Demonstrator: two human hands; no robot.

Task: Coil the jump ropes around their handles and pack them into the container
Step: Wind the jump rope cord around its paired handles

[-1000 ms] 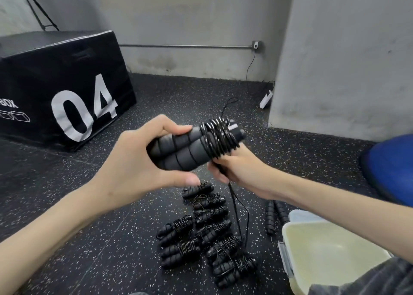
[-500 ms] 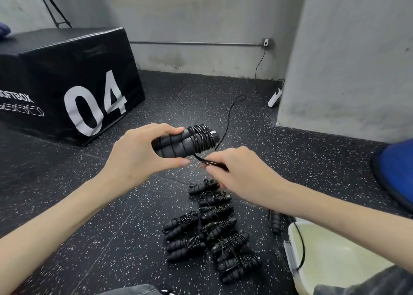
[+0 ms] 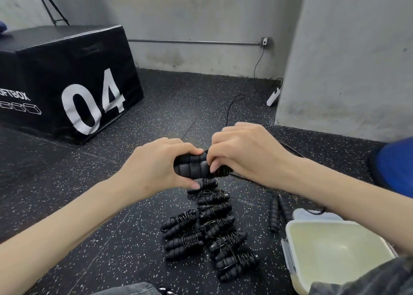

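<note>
Right hand (image 3: 243,151) now over the coil, likely pinching rope (image 3: 232,107); left hand (image 3: 161,163) grips handles (image 3: 192,167). Another wrap down, little slack left.

A speckled black rubber floor (image 3: 67,183) lies below the grip and runs back to grey concrete walls (image 3: 201,15). Far left of the grip stands a black box (image 3: 67,75) marked "04". Beyond the grip a pipe (image 3: 192,41) runs along the wall to an outlet (image 3: 265,41); right of it stands a pillar (image 3: 357,60). At the right edge sits something blue (image 3: 397,167), perhaps a ball.
</note>
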